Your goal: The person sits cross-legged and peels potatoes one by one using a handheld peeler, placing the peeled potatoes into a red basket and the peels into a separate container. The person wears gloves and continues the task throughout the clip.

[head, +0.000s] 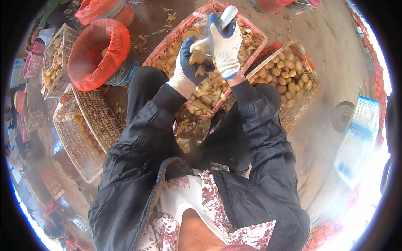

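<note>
Both my hands wear white knit gloves with blue coated palms, above a pink plastic crate (260, 36) full of peelings and potatoes. My right hand (224, 40) is closed on the white handle of a peeler (228, 16), whose white head reaches toward my left hand. My left hand (188, 64) holds a potato (198, 56), partly hidden by the fingers and blurred. The peeler's head lies at or just above the potato; contact is hard to tell. Potato peelings (209, 91) lie heaped under my hands.
Right of the pink crate stands a crate of potatoes (287, 73). At left are a bucket lined with a red mesh bag (99, 56), a light crate with potatoes (75, 141) and another potato crate (51, 67). Peelings litter the wet floor. Blue and white crates (364, 116) stand far right.
</note>
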### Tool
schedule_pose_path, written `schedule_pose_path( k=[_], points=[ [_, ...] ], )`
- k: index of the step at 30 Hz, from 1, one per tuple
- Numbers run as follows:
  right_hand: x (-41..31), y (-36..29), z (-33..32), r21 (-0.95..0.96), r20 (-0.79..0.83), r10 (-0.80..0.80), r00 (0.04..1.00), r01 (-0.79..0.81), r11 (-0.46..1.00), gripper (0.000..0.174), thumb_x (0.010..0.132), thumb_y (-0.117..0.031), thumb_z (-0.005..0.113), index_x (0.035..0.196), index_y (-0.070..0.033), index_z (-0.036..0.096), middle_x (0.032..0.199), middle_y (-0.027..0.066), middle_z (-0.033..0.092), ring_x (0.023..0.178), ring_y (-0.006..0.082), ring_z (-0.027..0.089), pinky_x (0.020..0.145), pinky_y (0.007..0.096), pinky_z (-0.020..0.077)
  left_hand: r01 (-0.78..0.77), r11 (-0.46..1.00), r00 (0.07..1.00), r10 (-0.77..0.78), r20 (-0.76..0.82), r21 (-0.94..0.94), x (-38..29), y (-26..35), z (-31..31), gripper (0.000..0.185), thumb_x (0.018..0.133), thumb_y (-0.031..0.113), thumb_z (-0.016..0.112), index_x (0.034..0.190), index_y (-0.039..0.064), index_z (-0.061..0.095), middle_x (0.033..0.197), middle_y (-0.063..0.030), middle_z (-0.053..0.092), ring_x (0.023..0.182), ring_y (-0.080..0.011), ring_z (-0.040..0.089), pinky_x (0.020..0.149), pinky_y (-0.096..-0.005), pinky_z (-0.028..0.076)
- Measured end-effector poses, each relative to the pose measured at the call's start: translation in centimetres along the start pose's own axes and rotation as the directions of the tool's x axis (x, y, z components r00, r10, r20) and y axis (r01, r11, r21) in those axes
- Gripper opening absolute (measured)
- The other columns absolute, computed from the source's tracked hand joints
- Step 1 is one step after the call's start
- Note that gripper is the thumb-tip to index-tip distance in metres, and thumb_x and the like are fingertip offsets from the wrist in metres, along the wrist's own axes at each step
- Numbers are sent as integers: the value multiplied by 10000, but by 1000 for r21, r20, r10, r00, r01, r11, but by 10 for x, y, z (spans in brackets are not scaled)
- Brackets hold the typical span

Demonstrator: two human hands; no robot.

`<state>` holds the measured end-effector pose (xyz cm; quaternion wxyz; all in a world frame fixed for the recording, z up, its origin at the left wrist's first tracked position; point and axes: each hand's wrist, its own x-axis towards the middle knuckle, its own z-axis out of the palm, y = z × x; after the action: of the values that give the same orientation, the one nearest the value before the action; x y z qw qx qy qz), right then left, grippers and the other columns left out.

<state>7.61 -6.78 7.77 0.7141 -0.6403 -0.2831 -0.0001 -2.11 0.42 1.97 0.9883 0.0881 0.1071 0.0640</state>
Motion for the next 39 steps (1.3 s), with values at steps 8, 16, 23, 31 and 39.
schedule_pose_path(
  k=[8,16,23,31,39],
  points=[
    [14,-1,-13,296,-34,136,990,-120,948,92,961,-67,645,1023,-13,603,894,42,663,738,111,632,651,260,531,-77,997,995,77,-66,1,0,-10,-1,505,972,526,535,1160,70,639,958,-136,706,772,-268,676,632,-381,550],
    [5,16,13,-73,-4,39,999,-39,997,193,930,-147,717,1025,-22,604,858,43,657,768,117,621,658,265,506,-121,993,990,120,-70,-15,4,-9,-26,434,996,470,518,1113,66,623,926,-120,716,705,-232,696,534,-349,559],
    [24,15,14,115,-44,238,970,-232,966,223,942,-181,719,1035,-27,587,834,44,665,690,80,608,610,240,499,-209,978,972,208,-110,3,4,-6,-29,469,1004,500,511,1139,63,614,926,-124,706,692,-241,683,567,-357,566],
    [-2,22,29,12,62,108,992,-109,994,274,910,-90,722,1120,10,577,948,47,639,825,125,610,749,291,521,-240,970,953,227,-200,-44,1,-3,-23,433,1005,474,510,1184,93,608,953,-61,704,724,-196,688,524,-321,549],
    [11,6,15,197,53,164,985,-172,965,203,944,-139,709,1050,-26,579,847,15,642,679,100,607,612,244,506,-220,962,938,254,-237,162,-1,-7,-23,445,1000,488,524,1146,76,608,837,-117,690,617,-232,657,465,-337,502]
  ],
)
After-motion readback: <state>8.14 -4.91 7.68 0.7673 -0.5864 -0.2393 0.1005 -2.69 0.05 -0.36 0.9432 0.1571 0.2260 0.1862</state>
